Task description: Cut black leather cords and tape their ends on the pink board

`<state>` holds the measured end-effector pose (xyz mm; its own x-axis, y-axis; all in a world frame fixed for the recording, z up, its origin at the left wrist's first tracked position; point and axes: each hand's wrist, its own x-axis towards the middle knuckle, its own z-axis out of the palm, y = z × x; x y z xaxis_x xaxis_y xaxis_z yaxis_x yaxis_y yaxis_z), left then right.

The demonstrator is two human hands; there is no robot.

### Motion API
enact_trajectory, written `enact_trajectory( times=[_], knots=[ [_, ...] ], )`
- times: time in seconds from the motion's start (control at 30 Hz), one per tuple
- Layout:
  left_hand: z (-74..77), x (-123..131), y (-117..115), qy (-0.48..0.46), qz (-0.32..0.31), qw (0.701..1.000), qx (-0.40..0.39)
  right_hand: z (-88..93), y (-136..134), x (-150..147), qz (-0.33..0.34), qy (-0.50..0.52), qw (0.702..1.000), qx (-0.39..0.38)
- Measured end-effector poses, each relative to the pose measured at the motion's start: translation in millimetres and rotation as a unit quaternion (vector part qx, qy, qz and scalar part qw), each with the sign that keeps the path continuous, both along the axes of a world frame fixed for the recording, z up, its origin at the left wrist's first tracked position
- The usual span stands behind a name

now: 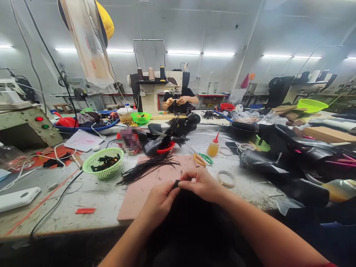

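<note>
Close together in front of me, my left hand (164, 193) and my right hand (200, 181) pinch a small black piece (176, 184) between thumbs and fingers. Its exact kind is hard to make out against the dark clothing below. Just beyond the hands lies a pinkish board (147, 194) with a bundle of thin black strips (147, 168) across its far left part. Scissors (200, 159) with orange and green handles rest behind my right hand. To its right is a roll of tape (226, 179).
A pale green basket (103, 172) with small black pieces stands left. A glue bottle (213, 145) with a red tip stands behind the scissors. Black leather-like pieces (267, 159) pile up at right. A red strip (85, 211) lies near the front edge. Across the bench, another person (180, 100) sits at a sewing machine.
</note>
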<state>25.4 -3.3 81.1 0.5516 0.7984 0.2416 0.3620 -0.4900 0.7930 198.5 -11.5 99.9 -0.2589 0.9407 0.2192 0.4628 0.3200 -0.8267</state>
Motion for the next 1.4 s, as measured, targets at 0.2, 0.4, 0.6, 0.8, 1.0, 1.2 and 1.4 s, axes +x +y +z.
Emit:
enact_trajectory(
  times=[0.2,0.4,0.6,0.8,1.0,1.2,1.4],
  knots=[
    [-5.5,-10.1,-9.3,0.028,-0.016,0.994,0.106,-10.6,21.2,59.9,-0.095,-0.047,0.994,-0.018],
    [-24.6,-22.3,-24.3,0.027,0.042,0.957,0.286,-42.0,2.5,71.8,-0.218,-0.195,0.954,-0.061],
    [-32.4,-26.9,-34.6,0.014,0.102,0.95,0.294,-41.8,-35.9,60.3,-0.294,-0.205,0.934,-0.007],
    [-32.3,-34.7,-37.2,-0.036,0.179,0.957,0.225,-24.3,-57.7,78.6,-0.322,-0.191,0.927,-0.036],
    [-42.7,-48.6,-23.5,-0.121,0.19,0.974,-0.034,13.1,-71.8,89.1,-0.303,-0.071,0.95,-0.019],
    [9.8,-46.9,-14.5,0.126,0.059,0.989,0.049,53.9,-83.4,65.3,-0.175,-0.152,0.97,0.077],
    [80.9,-25.9,-55.5,0.19,0.01,0.922,0.336,77.7,-90.7,45.3,-0.184,-0.199,0.942,0.196]
  ],
)
